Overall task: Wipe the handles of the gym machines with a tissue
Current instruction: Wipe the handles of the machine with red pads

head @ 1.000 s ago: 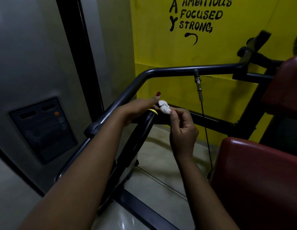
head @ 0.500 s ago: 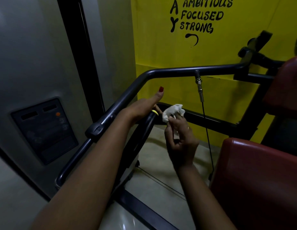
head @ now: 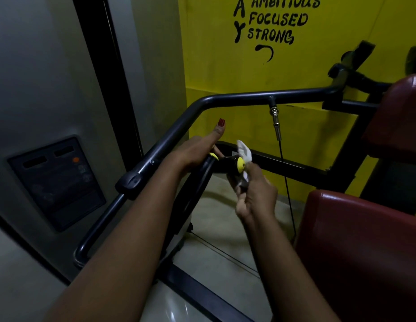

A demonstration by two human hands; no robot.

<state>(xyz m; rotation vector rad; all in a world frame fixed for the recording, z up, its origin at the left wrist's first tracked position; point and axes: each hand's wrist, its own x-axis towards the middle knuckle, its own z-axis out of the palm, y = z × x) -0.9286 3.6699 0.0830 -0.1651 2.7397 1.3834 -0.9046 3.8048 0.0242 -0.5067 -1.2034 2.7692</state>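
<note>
In the right hand [head: 255,196], a half-hidden tissue [head: 245,151].

My left forearm [head: 132,228] stretched forward from the lower left with the wrist straight. My left hand [head: 193,152] had its fingers curled over the handle [head: 198,182], and the thumb pointed up and away. My right forearm [head: 283,263] rose from the lower right. My right hand [head: 255,196], blurred, sat just beside the left, its fingers bunched round the tissue [head: 244,149].
</note>
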